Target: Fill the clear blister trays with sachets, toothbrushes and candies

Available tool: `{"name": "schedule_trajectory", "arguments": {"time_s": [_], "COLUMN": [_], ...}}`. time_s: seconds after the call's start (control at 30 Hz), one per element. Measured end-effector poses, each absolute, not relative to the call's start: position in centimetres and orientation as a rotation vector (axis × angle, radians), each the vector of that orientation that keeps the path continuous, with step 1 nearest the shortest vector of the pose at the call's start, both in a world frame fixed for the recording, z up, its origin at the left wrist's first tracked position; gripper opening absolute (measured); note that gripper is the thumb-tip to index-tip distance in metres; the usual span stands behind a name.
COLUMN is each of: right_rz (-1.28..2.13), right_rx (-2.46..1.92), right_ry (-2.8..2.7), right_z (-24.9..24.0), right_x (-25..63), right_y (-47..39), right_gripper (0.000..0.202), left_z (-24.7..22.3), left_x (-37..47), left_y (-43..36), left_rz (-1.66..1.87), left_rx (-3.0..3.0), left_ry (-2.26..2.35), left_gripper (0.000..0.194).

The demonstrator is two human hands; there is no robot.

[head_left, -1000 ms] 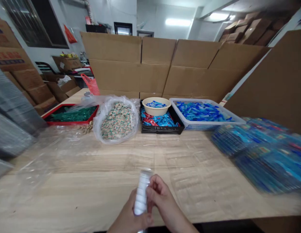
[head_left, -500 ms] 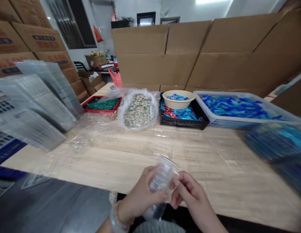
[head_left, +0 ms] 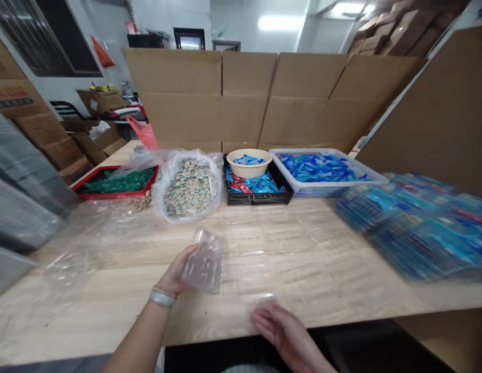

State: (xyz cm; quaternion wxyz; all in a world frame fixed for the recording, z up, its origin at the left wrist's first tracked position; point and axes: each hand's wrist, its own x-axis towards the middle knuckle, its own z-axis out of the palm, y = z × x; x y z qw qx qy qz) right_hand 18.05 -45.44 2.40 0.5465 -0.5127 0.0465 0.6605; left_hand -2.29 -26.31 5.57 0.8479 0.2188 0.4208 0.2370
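Over the middle of the table, my left hand [head_left: 181, 269] grips a small stack of clear moulded plastic trays [head_left: 205, 261], tilted, with the thumb on the near face. My right hand [head_left: 274, 324] is low by the table's front edge, its fingers curled together. A faint clear glint shows just beyond those fingertips; what they hold, if anything, is blurred. Several thin transparent trays [head_left: 251, 241] lie on the wooden tabletop between and beyond my hands, hard to make out one by one.
Along the back stand a red tray [head_left: 75, 189] of green pieces, a plastic bag [head_left: 157, 199] of small packets, a black tray [head_left: 260, 198] under a cream bowl [head_left: 249, 170], and a white basket [head_left: 319, 187] of blue items. Filled clear packs [head_left: 423, 238] are piled right; grey plastic stacks [head_left: 19, 207] stand left.
My hands were together at the trays and have come apart. The left carried the stack away to the left and forward; the right is down by the table edge. The view swung right.
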Motion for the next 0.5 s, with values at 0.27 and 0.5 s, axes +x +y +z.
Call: {"name": "schedule_trajectory", "arguments": {"time_s": [0.27, 0.5], "right_rz": [1.556, 1.629], "right_rx": [-1.208, -0.986], "right_ry": [-0.653, -0.76], "right_z": [8.1, 7.4], "right_x": [14.5, 11.1], "right_y": [-41.3, -37.9], "right_gripper": [0.034, 0.034], "left_z": [8.8, 4.3], "left_x": [-2.2, -1.9], "left_y": [-33.5, -36.3], "left_rz": [0.531, 0.558], "left_rx": [1.093, 1.287], "left_ry": [0.871, 0.782], "left_gripper": [0.075, 0.064]}}
